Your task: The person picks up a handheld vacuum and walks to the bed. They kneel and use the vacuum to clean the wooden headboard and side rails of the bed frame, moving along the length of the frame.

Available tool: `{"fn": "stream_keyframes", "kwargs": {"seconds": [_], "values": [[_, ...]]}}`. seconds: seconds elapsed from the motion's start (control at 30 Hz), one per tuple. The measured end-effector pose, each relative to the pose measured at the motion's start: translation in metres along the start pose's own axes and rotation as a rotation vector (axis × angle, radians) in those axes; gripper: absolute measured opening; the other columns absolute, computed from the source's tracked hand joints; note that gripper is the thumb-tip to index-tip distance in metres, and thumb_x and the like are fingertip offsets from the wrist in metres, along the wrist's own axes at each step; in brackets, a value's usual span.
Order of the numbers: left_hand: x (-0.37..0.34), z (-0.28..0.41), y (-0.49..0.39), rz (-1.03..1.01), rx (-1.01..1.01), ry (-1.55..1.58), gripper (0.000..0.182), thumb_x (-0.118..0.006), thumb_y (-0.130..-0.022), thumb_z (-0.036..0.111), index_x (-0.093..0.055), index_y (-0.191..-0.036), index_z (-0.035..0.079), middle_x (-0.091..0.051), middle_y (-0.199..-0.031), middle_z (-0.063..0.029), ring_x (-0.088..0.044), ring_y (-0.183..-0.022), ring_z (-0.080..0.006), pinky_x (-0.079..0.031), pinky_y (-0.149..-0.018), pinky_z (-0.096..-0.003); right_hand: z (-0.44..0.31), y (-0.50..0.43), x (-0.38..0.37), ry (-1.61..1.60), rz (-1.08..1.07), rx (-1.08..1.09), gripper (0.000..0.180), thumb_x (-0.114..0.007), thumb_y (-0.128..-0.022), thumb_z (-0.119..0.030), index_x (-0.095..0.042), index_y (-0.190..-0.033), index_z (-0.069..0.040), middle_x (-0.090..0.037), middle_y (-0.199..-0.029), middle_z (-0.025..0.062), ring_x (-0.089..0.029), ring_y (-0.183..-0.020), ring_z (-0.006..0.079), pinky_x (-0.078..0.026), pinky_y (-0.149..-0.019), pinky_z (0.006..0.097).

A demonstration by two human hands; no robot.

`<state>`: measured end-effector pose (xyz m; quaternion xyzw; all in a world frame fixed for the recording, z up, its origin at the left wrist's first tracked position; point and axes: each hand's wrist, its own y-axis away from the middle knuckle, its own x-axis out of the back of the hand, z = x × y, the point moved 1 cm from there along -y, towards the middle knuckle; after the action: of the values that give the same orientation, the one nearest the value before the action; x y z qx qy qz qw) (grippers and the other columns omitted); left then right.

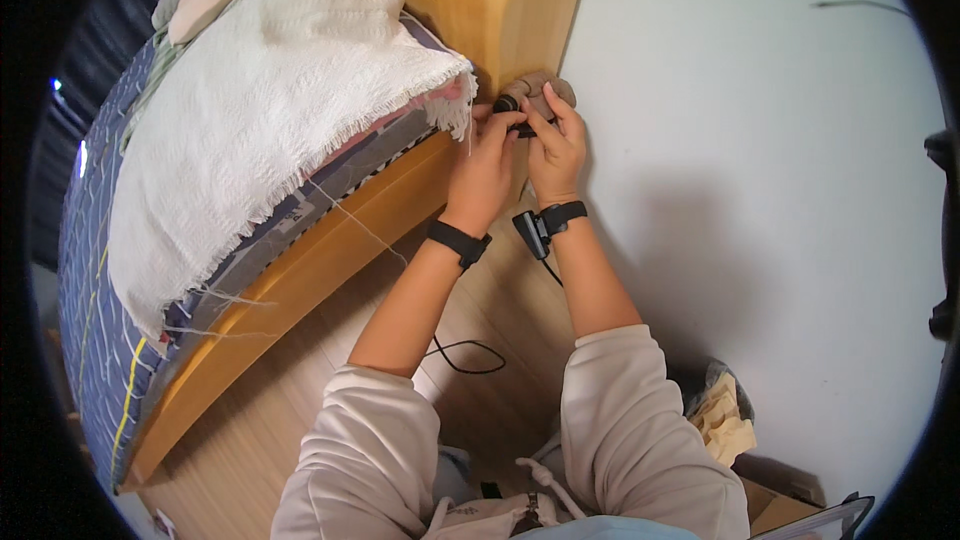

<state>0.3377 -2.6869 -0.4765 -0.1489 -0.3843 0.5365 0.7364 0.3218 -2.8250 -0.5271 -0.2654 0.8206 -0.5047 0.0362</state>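
Note:
Ahead of me, between the wooden bed frame's end and the wall, a bundled brown cloth item (541,90) with a black striped part is held up by both hands. My left hand (486,157) grips its lower left side, thumb and fingers pinched near the black part. On the right, my right hand (556,144) holds the cloth, with the index finger stretched over it. A small dark piece (525,130) shows between the fingertips; what it is cannot be told. Black straps circle both wrists, and a black device (532,234) with a cable sits on the right one.
A bed with a white fringed cover (255,97) fills the left, edged by a wooden side rail (330,225). The white wall (750,165) rises on the right. A black cable loop (480,371) hangs over the wooden floor. A bin holding crumpled paper (724,420) stands lower right, near a cardboard box (772,506).

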Motion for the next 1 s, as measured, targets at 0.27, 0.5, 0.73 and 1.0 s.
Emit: {"fn": "stream_keyframes", "kwargs": {"seconds": [0.27,0.5,0.73,1.0], "values": [[-0.003,-0.012,0.01,-0.067,-0.06,-0.151,0.032,-0.066,-0.096,0.002,-0.067,-0.127,0.011,-0.054,-0.118,-0.0179,-0.06,-0.107,-0.0379,-0.052,-0.093,-0.0432,0.014,0.027,-0.006,0.078,0.013,-0.015,0.041,-0.062,-0.085,0.016,-0.079,-0.115,-0.006,-0.064,-0.136,0.0157,-0.064,-0.121,0.0291,-0.052,-0.104,0.0368],[-0.012,-0.03,0.025,-0.123,-0.065,-0.246,0.037,-0.066,-0.093,0.002,-0.066,-0.128,0.011,-0.057,-0.112,-0.0173,-0.061,-0.104,-0.038,-0.053,-0.088,-0.0441,0.026,0.049,-0.009,0.059,-0.01,-0.073,0.037,-0.067,-0.085,0.013,-0.078,-0.114,-0.006,-0.065,-0.135,0.0174,-0.065,-0.12,0.0306,-0.051,-0.103,0.0351],[-0.026,-0.056,0.048,-0.144,-0.063,-0.191,0.043,-0.064,-0.092,-0.003,-0.065,-0.133,0.01,-0.057,-0.113,-0.0189,-0.062,-0.104,-0.0389,-0.053,-0.089,-0.0431,0.037,0.079,-0.011,0.064,-0.052,-0.112,0.035,-0.066,-0.085,0.014,-0.077,-0.113,-0.004,-0.066,-0.132,0.0191,-0.064,-0.122,0.033,-0.05,-0.106,0.0367],[-0.04,-0.072,0.07,-0.212,0.02,-0.121,0.043,-0.062,-0.09,-0.005,-0.065,-0.132,0.006,-0.056,-0.117,-0.0213,-0.06,-0.109,-0.041,-0.052,-0.094,-0.0434,0.053,0.114,-0.011,0.031,-0.157,-0.251,0.035,-0.067,-0.083,0.012,-0.076,-0.112,-0.005,-0.065,-0.134,0.0202,-0.063,-0.123,0.0366,-0.051,-0.105,0.0397]]}}
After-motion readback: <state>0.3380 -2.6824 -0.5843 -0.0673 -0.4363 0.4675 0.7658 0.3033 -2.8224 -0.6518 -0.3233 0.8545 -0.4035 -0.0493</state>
